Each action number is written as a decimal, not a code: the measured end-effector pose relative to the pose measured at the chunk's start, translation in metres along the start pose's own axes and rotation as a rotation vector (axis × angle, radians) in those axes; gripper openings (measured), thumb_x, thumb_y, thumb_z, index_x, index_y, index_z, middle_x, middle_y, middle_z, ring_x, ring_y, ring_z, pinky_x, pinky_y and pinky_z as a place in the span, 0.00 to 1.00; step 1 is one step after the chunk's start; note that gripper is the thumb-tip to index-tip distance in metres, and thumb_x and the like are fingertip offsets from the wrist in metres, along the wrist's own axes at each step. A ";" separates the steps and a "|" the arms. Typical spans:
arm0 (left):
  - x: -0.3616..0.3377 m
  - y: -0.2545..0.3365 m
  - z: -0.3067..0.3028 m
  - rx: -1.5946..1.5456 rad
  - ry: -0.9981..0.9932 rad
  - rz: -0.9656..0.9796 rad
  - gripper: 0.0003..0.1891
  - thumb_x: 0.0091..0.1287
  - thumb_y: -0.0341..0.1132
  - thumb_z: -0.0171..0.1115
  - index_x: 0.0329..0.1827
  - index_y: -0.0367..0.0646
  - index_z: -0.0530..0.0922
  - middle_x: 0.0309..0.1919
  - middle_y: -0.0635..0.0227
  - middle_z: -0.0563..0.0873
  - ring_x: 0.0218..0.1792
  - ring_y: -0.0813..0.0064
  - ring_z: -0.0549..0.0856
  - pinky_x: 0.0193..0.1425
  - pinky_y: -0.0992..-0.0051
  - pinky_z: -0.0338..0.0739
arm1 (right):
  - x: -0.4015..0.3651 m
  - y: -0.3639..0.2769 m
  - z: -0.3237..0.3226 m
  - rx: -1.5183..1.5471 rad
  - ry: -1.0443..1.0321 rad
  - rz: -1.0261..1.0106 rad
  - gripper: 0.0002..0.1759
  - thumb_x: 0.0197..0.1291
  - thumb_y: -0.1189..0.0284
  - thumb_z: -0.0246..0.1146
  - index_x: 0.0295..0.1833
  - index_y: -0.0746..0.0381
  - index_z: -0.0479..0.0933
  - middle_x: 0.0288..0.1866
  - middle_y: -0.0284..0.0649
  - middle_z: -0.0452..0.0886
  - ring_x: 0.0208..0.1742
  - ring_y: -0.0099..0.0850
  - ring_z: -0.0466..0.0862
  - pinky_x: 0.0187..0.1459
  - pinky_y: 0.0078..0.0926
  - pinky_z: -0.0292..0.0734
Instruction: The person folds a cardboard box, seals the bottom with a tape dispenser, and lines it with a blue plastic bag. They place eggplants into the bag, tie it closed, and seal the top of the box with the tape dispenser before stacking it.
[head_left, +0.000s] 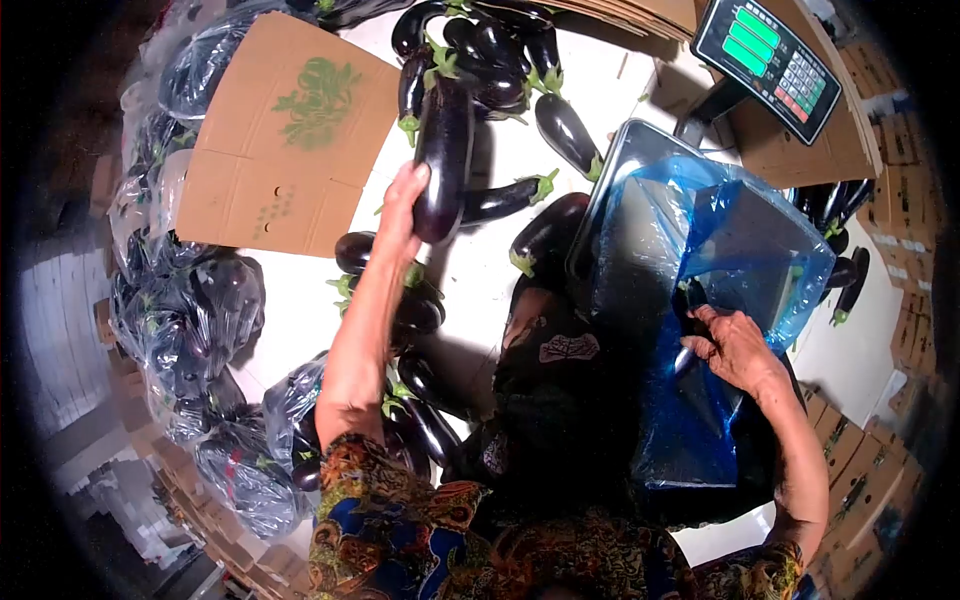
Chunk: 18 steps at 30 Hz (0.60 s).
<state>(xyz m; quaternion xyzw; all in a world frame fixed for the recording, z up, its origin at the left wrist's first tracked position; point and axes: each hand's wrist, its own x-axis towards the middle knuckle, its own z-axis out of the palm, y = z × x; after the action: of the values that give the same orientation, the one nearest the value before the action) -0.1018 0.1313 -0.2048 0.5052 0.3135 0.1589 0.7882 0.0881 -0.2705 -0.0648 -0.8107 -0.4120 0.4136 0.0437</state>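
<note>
Clear bags (195, 310) on the left already hold eggplants, while many loose eggplants (568, 135) around upper and lower centre remain unbagged, and a blue bag (700, 440) spreads over the metal tray (640, 142) at right. Above centre, the large eggplant (444, 155) stands nearly vertical in the frame, stem up; the left hand (402, 205) wraps its lower side, and the right hand (738, 350) pinches something dark, unclear, at the blue bag.
</note>
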 end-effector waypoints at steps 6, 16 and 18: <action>0.064 -0.015 0.000 0.760 0.366 0.594 0.26 0.59 0.32 0.64 0.61 0.34 0.73 0.53 0.51 0.80 0.56 0.59 0.79 0.62 0.66 0.71 | 0.009 0.006 0.011 -0.019 -0.082 0.081 0.18 0.59 0.73 0.60 0.54 0.68 0.76 0.46 0.56 0.81 0.46 0.55 0.79 0.49 0.45 0.74; 0.002 -0.173 0.086 1.133 -0.117 -0.012 0.37 0.51 0.41 0.73 0.66 0.44 0.68 0.50 0.58 0.82 0.50 0.54 0.81 0.55 0.62 0.75 | 0.012 0.017 0.028 -0.121 -0.083 0.092 0.23 0.60 0.67 0.61 0.60 0.63 0.74 0.36 0.56 0.81 0.44 0.54 0.81 0.49 0.42 0.77; 0.006 -0.170 0.058 0.675 -0.182 -0.078 0.35 0.58 0.45 0.71 0.66 0.41 0.69 0.47 0.61 0.85 0.41 0.67 0.85 0.44 0.71 0.80 | 0.015 0.008 0.011 -0.103 -0.201 0.155 0.22 0.61 0.68 0.60 0.60 0.64 0.73 0.42 0.56 0.81 0.49 0.53 0.80 0.52 0.42 0.75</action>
<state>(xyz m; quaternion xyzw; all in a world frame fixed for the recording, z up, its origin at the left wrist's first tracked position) -0.0701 0.0195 -0.3425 0.7371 0.2960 -0.0295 0.6068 0.0899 -0.2677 -0.0850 -0.7957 -0.3713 0.4731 -0.0714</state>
